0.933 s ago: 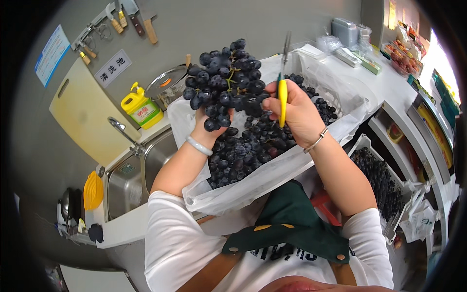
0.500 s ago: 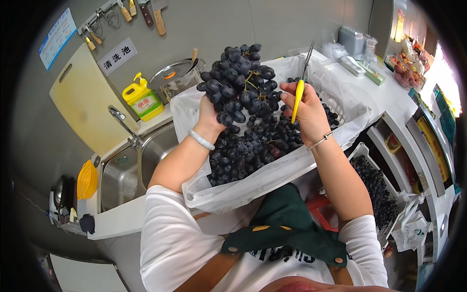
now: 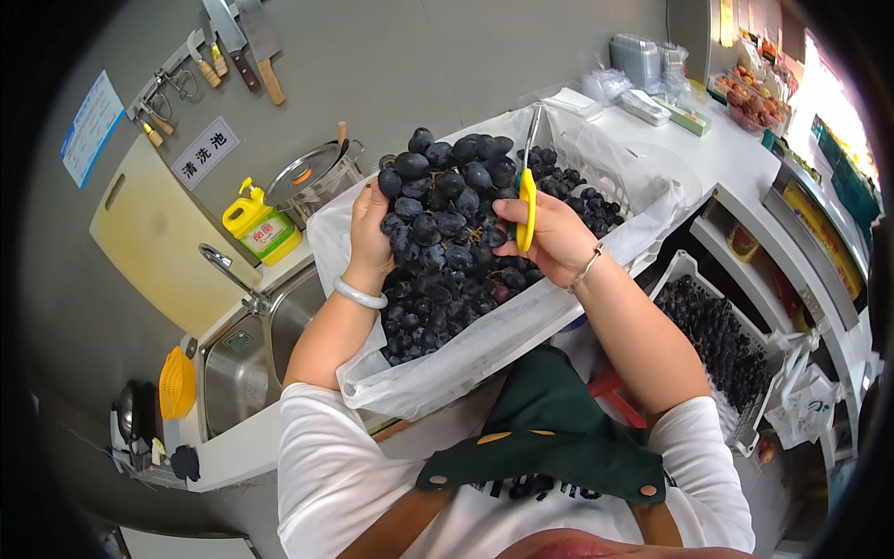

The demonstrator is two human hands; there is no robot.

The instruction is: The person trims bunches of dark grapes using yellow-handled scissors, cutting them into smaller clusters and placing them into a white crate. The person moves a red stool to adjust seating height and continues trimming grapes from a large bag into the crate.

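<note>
This looks like the prep area of a fruit shop or food-service kitchen. A steel sink (image 3: 244, 359) with a tap (image 3: 228, 272) is set into a white worktop (image 3: 708, 158), with a yellow soap bottle (image 3: 261, 224) and a lidded pot (image 3: 312, 177) beside it. Knives (image 3: 247, 42) and small tools hang on the grey wall, near a cutting board (image 3: 158, 238) and a wall sign (image 3: 205, 149). A plastic-lined crate (image 3: 484, 345) holds a large load of dark grapes (image 3: 447, 242), and a white basket (image 3: 712, 331) lower down holds more. Packed produce (image 3: 745, 93) lies on shelves at the right. The person wears a green apron (image 3: 549, 438).
</note>
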